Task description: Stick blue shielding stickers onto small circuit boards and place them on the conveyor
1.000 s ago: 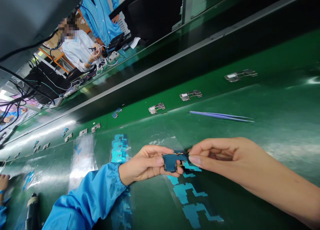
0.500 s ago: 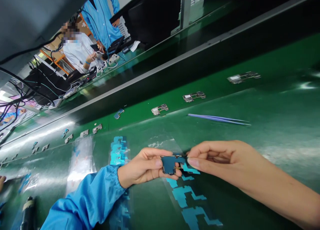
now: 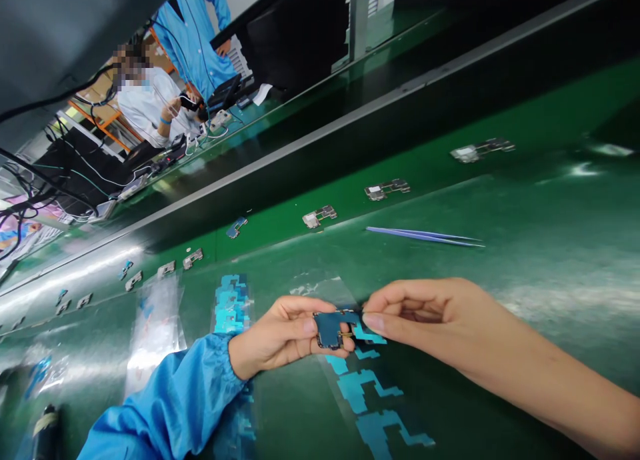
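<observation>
My left hand (image 3: 280, 337), in a blue sleeve, pinches a small dark blue circuit board (image 3: 331, 328) between thumb and fingers just above the green bench. My right hand (image 3: 425, 317) meets it from the right, its thumb and forefinger closed on the board's right end. Under both hands lies a clear film strip with cyan stickers (image 3: 367, 397). A second sticker strip (image 3: 231, 305) lies to the left of my left hand.
Blue tweezers (image 3: 423, 236) lie on the bench beyond my right hand. Several small metal boards (image 3: 319, 216) ride in a row on the green conveyor (image 3: 525, 107). A black tool (image 3: 43, 430) sits at bottom left. Other people work at a far bench (image 3: 155, 103).
Both hands and the board have drifted slightly left in view; the grip on the board is the same. The person at the far bench has raised a hand.
</observation>
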{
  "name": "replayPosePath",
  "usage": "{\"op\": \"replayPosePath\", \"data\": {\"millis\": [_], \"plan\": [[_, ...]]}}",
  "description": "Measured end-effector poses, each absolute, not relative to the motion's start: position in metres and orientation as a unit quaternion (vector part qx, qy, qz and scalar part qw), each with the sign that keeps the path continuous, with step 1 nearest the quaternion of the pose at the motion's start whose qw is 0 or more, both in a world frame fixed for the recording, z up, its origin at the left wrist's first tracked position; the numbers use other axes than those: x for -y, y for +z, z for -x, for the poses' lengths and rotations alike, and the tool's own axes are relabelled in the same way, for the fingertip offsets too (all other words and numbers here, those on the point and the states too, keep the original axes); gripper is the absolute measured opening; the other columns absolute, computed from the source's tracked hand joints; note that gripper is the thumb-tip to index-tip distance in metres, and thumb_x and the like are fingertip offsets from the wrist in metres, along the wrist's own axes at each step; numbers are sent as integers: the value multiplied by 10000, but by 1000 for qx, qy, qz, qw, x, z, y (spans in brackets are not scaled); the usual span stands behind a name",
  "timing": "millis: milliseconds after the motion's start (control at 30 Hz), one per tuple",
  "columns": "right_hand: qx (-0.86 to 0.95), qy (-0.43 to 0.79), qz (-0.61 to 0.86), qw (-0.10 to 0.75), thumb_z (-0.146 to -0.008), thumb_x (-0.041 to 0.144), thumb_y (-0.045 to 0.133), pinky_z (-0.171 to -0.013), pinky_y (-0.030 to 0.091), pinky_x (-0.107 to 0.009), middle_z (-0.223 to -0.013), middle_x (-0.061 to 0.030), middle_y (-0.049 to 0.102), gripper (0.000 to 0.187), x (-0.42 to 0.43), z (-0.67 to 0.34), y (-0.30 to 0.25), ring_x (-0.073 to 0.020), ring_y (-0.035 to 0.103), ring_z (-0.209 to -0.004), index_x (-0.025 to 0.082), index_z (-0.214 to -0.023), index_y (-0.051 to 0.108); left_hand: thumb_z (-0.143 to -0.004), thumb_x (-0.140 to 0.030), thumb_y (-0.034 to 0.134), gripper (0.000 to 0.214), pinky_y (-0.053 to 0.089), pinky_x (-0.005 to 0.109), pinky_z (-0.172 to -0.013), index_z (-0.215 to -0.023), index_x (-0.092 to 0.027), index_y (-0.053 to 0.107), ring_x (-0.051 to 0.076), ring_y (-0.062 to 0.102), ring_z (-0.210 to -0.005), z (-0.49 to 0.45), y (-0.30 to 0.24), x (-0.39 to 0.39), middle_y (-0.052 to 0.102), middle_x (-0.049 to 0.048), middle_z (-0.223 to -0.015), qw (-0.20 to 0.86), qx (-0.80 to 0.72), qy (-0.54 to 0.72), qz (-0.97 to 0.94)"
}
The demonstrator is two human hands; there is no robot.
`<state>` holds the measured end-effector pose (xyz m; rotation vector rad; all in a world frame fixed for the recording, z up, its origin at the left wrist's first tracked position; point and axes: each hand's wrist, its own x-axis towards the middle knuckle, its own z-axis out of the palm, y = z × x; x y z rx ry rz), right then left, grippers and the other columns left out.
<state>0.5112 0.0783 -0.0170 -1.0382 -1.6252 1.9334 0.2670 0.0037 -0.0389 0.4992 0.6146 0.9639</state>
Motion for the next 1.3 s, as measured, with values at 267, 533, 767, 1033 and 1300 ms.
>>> {"op": "replayPosePath", "data": {"millis": [267, 533, 767, 1033, 1300], "plan": [[584, 691, 374, 207, -858, 516, 802, -665, 523, -311, -761, -44, 770, 273, -77, -509, -17, -202, 686, -722, 248, -810, 823, -859, -299, 933, 285, 678, 295, -855, -1108, -203, 834, 224, 835, -937, -267, -34, -4, 844, 89, -1063, 808, -290, 451, -245], [577, 688, 387, 211, -808, 507, 837, -633, 512, -312, -722, -29, 727, 260, -76, -509, -15, -196, 647, -679, 249, -788, 819, -863, -307, 932, 265, 682, 269, -826, -1092, -210, 840, 217, 840, -921, -268, -33, -4, 847, 89, -1053, 804, -296, 451, -249], [568, 697, 390, 200, -822, 487, 832, -653, 494, -302, -760, -25, 749, 229, -77, -510, -17, -192, 656, -711, 260, -807, 818, -841, -336, 948, 328, 676, 305, -859, -1115, -200, 830, 223, 834, -918, -268, -32, -3, 844, 93, -1061, 798, -323, 442, -252], [570, 693, 394, 198, -842, 513, 810, -675, 482, -315, -751, -22, 738, 253, -77, -510, -17, -193, 646, -721, 262, -814, 813, -892, -281, 905, 223, 676, 272, -839, -1102, -231, 847, 212, 839, -921, -269, -28, -4, 854, 71, -1044, 797, -306, 453, -257], [571, 698, 381, 203, -810, 506, 819, -646, 475, -289, -709, -24, 711, 256, -79, -510, -16, -174, 616, -683, 252, -784, 821, -886, -275, 909, 219, 669, 268, -832, -1093, -235, 851, 212, 837, -911, -269, -29, -6, 854, 70, -1038, 801, -304, 450, -251]]}}
